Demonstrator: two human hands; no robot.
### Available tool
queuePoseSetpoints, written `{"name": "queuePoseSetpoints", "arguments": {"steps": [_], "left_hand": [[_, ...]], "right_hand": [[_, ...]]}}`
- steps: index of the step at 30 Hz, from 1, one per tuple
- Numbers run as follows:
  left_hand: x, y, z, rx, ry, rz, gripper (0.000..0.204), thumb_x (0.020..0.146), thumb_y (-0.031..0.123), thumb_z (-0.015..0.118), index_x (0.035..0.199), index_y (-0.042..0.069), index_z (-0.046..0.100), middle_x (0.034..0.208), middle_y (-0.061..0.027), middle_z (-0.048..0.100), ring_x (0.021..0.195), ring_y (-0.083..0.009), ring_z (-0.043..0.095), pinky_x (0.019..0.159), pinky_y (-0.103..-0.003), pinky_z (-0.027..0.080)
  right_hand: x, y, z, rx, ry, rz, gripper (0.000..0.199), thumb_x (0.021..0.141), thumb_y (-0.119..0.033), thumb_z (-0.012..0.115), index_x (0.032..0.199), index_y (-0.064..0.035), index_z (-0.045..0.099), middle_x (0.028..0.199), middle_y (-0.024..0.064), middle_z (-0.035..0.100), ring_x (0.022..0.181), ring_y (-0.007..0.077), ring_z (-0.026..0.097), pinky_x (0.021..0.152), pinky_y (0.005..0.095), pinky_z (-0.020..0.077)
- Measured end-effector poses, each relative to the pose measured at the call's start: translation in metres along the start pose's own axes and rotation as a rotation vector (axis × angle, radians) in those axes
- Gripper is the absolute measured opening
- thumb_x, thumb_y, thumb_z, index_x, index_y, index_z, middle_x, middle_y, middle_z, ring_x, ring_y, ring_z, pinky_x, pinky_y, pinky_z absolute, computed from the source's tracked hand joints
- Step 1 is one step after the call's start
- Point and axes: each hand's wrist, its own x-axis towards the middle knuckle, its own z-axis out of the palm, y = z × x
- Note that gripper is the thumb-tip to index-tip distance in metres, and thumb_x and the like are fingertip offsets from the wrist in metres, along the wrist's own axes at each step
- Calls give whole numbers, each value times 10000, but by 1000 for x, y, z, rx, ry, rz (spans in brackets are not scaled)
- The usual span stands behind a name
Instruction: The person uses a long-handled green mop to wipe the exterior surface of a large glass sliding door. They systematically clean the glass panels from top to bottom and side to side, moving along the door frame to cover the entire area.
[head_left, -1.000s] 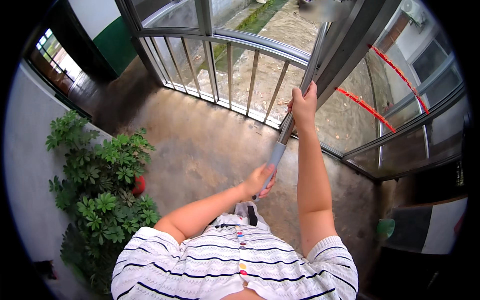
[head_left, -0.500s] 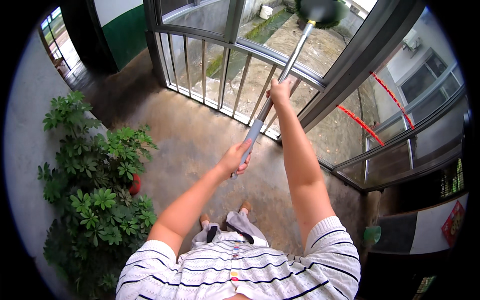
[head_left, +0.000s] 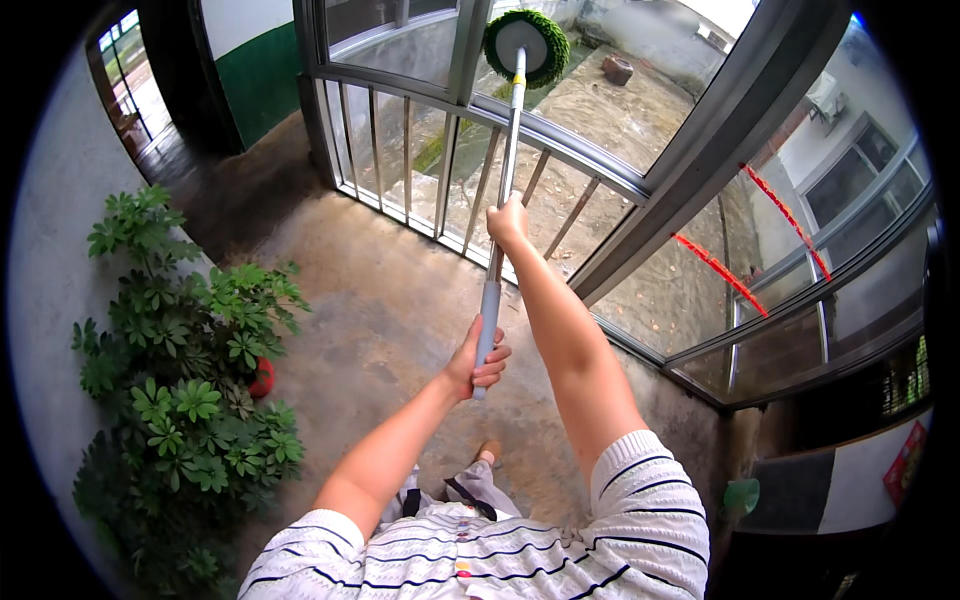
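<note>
Left hand: the left hand [head_left: 478, 358] is closed round the grey grip at the lower end of the long pole [head_left: 503, 190], fingers wrapped fully about it.
Right hand: the right hand [head_left: 508, 222] is shut round the metal shaft higher up, arm stretched out toward the window frame [head_left: 560, 145].
Pole: it runs up from the hands across the railing bars [head_left: 420, 160] below the frame, tilted only slightly.
Cleaning head: the round head [head_left: 526, 45], white pad with a green fringe, sits at the top of the pole, against or just before the glass above the frame's lower bar; I cannot tell whether it touches.
Plant: a bushy green potted plant [head_left: 190, 370] stands well left of the frame, by the wall, a red pot [head_left: 262, 378] showing among the leaves.
Floor: bare, stained concrete [head_left: 380, 300] between plant and frame.
Risk: with both arms so far out, I'd judge a slip of the upper grip would let the head slide off the pane and knock the frame or the bars; a wide swing of the lower end could brush the plant.
Signs: right of the frame, red strips [head_left: 715, 270] run slantwise across the glass; far lower right, a red rectangular card [head_left: 905, 462] on a dark surface, too small to make out.
</note>
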Motion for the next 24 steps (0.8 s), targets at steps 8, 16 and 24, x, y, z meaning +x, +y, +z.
{"name": "queuePoseSetpoints", "arguments": {"steps": [8,16,24], "left_hand": [[44,-75,67,67,-9,-17,480,891,642,342,856,168,410,588,29,341,351,-38,259,307,-183,229],[48,-105,86,227,-58,-139,524,876,674,335,863,151,368,590,16,341,374,-62,283,329,-218,262],[25,-102,75,360,78,-238,481,900,615,383,883,135,371,598,-7,389,374,-89,323,327,-233,283]], "right_hand": [[6,55,-86,292,-87,77,435,756,-194,644,1121,-17,488,895,211,629,833,348,623,749,417,481],[-26,67,-176,530,52,95,462,785,-90,587,1204,8,418,636,62,527,437,141,519,390,294,425],[-55,85,-184,819,134,154,272,787,-55,545,1039,-9,455,638,47,496,413,117,465,354,261,401]]}}
